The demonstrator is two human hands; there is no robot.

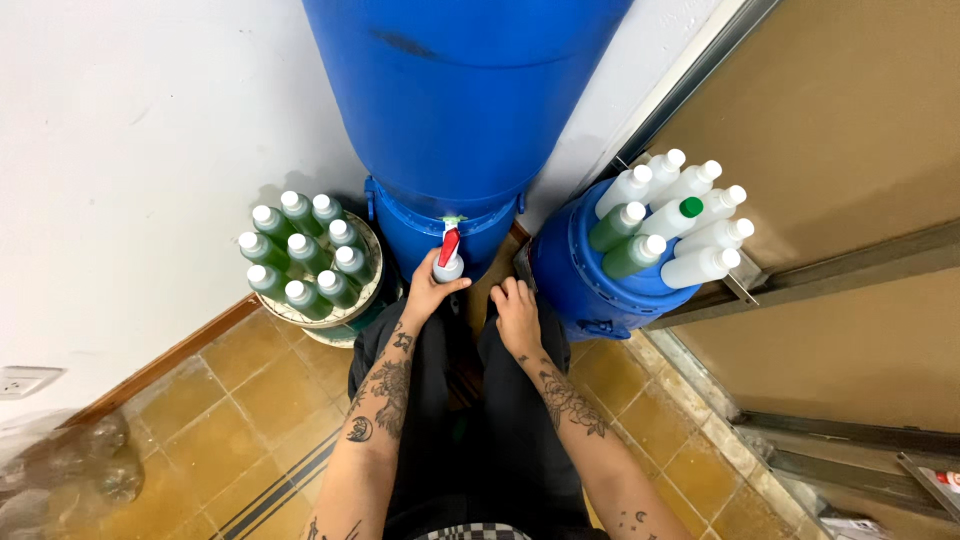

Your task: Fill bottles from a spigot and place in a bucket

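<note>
The left hand [428, 290] wraps its fingers round a bottle's white cap [448, 268] under the blue drum's [460, 90] red tap [449, 245]; the right hand [517, 315] rests loosely curled, holding nothing, just beside it.

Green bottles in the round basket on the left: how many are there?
10 green bottles, all white-capped and standing upright, packed together in the round basket on the floor left of the big blue barrel. More could be hidden underneath.

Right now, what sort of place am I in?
Probably a small back-room bottling spot: a big blue drum with a tap, filled green bottles grouped on a stand, more bottles atop a smaller drum.
</note>
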